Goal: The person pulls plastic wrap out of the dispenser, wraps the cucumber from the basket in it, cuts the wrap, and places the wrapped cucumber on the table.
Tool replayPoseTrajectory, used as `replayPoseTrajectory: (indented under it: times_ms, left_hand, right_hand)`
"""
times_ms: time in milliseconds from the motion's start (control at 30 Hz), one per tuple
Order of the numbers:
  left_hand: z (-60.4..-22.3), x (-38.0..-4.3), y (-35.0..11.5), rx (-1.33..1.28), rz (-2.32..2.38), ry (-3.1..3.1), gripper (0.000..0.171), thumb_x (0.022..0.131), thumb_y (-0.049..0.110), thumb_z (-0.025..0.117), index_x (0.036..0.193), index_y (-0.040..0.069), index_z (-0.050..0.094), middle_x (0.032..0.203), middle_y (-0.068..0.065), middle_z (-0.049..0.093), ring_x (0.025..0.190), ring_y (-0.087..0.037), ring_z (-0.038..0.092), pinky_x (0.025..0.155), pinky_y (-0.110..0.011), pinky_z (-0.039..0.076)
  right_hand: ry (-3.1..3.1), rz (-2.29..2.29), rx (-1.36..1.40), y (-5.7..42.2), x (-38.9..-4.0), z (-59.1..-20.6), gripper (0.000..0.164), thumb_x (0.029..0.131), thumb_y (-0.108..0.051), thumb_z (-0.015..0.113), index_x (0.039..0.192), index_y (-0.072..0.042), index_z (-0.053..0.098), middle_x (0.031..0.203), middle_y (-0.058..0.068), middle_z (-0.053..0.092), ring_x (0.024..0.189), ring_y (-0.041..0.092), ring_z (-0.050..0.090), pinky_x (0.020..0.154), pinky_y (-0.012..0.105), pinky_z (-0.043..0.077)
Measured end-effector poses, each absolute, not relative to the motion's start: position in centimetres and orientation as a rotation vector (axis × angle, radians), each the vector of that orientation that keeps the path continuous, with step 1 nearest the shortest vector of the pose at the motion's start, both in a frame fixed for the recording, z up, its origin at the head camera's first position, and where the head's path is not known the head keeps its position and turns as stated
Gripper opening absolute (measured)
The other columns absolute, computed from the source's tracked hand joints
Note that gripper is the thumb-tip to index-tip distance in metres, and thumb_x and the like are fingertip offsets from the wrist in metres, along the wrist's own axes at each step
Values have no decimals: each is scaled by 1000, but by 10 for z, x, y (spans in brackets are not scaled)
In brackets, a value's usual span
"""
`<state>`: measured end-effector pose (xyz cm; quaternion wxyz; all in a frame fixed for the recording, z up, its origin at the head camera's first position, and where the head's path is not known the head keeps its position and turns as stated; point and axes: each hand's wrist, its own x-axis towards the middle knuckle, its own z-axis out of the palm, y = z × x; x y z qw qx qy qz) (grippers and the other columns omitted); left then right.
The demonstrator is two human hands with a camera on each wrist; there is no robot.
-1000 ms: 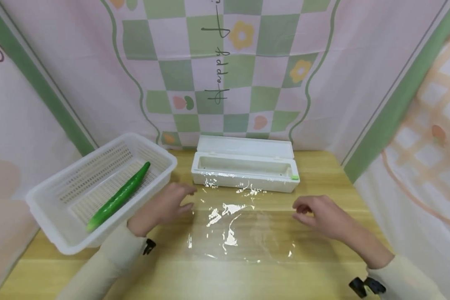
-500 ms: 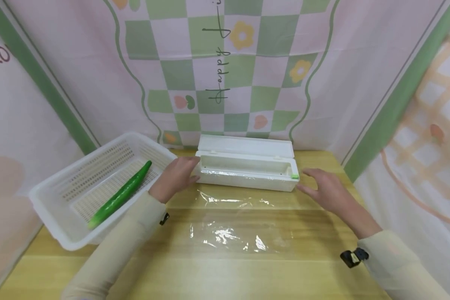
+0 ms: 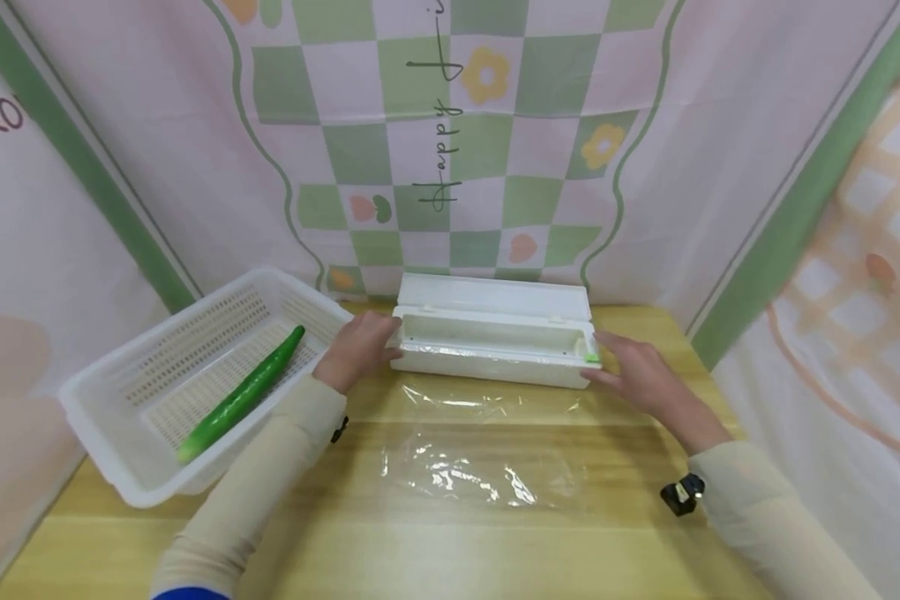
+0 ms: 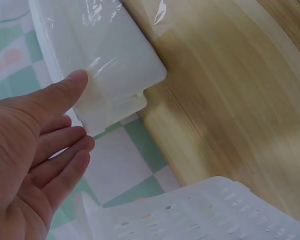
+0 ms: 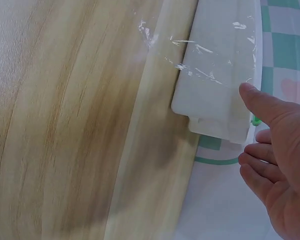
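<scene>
A white cling film dispenser box [image 3: 495, 367] stands at the back of the table, its lid [image 3: 493, 295] tipped back. Clear cling film [image 3: 457, 467] runs from its front over the tabletop. My left hand [image 3: 357, 348] is at the box's left end; in the left wrist view its thumb overlaps the front face and the loosely bent fingers are at the end corner. At the opposite end is my right hand [image 3: 639, 375]. Its thumb tip lies over the front face in the right wrist view, with the fingers just past the end, near a green slider [image 5: 256, 120].
On the left a white slotted basket [image 3: 112, 450] holds a green cucumber [image 3: 243, 392]. The wooden table [image 3: 450, 558] extends towards me. Patterned cloth [image 3: 450, 150] hangs close behind the box and along both sides.
Both hands have moved forward from beside the film to the ends of the box. The right hand has come in closer over the last half second. The box stays in place.
</scene>
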<state>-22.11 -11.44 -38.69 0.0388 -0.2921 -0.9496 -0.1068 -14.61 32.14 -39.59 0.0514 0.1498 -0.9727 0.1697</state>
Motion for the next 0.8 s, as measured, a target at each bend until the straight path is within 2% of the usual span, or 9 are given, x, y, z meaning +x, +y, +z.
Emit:
replayPoseTrajectory:
  times_ms: [233, 500, 800]
  left_hand:
    - [-391, -225, -117, -901, -387, -2889, 27, 87, 17, 87, 103, 2, 70, 86, -11, 74, 76, -24, 71, 72, -35, 64]
    - [-394, -229, -121, -945, -424, -2864, 26, 86, 11, 87, 105, 1, 72, 93, -15, 77, 83, -28, 74, 77, -37, 65]
    - [-375, -224, -133, -1010, -504, -2853, 44, 87, 1, 83, 128, -2, 69, 122, -20, 76, 112, -35, 73, 102, -45, 61]
  right_hand:
    - [-2912, 551, 469, 326, -150, -405, 68, 95, -21, 79, 150, 7, 50, 146, 33, 57, 130, 58, 58, 111, 67, 47]
    - [-2897, 558, 471, 329, -151, -410, 65, 95, -19, 80, 147, 8, 53, 143, 35, 58, 129, 58, 58, 110, 67, 47]
    - [-2867, 518, 510, 332, -155, -412, 68, 93, -21, 81, 147, 9, 53, 146, 35, 55, 129, 58, 57, 110, 68, 47]
